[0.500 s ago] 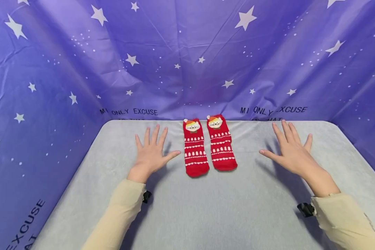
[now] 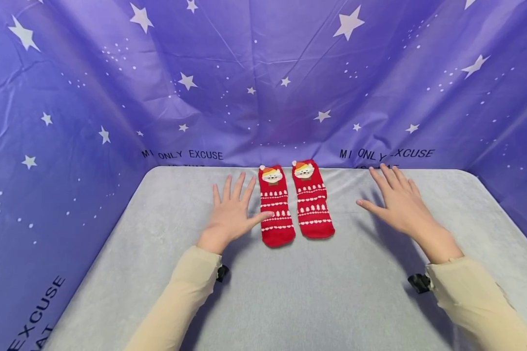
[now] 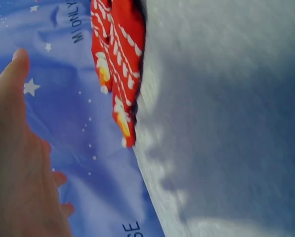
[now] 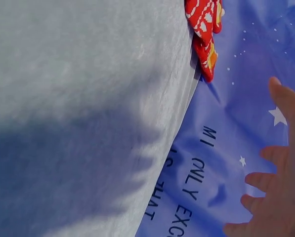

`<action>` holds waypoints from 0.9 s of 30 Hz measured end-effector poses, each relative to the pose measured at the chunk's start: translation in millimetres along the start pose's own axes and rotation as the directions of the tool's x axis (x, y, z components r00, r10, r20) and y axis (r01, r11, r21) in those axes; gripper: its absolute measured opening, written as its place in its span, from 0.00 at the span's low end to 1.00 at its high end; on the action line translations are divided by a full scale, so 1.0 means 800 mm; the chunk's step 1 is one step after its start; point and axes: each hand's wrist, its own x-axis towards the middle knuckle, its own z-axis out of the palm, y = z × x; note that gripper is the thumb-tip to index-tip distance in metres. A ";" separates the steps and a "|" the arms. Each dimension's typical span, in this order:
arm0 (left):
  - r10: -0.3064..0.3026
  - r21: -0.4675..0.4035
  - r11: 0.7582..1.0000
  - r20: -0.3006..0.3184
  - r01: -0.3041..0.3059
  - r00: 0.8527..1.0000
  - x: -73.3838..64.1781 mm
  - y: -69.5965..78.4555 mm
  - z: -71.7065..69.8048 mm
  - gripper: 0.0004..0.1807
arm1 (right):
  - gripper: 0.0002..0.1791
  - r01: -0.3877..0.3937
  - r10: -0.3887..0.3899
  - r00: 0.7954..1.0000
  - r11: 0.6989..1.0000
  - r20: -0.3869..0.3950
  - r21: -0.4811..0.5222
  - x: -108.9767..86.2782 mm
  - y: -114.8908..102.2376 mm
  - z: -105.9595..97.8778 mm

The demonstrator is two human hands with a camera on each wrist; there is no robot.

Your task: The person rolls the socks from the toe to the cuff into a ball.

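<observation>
Two red socks with white patterned bands and a cat face in a hat lie flat, side by side, near the table's far edge. The left sock (image 2: 277,234) is a little closer to the person than the right sock (image 2: 314,226). My left hand (image 2: 230,217) hovers beside the left sock with fingers spread, its thumb overlapping that sock in the head view. My right hand (image 2: 401,209), fingers spread too, hovers to the right of the right sock with a gap between. Both hands hold nothing and cast shadows on the table.
The grey cloth-covered table (image 2: 324,302) has rounded far corners. A purple curtain (image 2: 228,63) with white stars and printed lettering hangs behind it and along both sides. Small black devices sit under the left cuff (image 2: 222,273) and the right cuff (image 2: 419,282).
My left hand has moved right, so its thumb now overlaps the left sock in view. My right hand has shifted slightly left, toward the socks. The socks lie as before.
</observation>
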 end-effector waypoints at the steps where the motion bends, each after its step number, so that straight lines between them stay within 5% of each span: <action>1: 0.005 -0.006 1.000 0.000 -0.005 1.000 0.001 0.003 0.000 0.56 | 0.52 0.008 -0.008 1.000 1.000 -0.004 -0.002 0.003 -0.001 0.000; 18: 0.065 -0.099 0.993 -0.025 -0.067 0.998 0.017 0.061 0.010 0.56 | 0.48 0.013 -0.013 1.000 0.994 0.002 0.111 0.056 -0.025 0.009; 27: 0.039 -0.330 0.944 0.011 -0.033 0.999 0.016 0.099 0.016 0.53 | 0.45 -0.007 -0.005 0.999 0.977 0.054 0.213 0.080 -0.036 0.027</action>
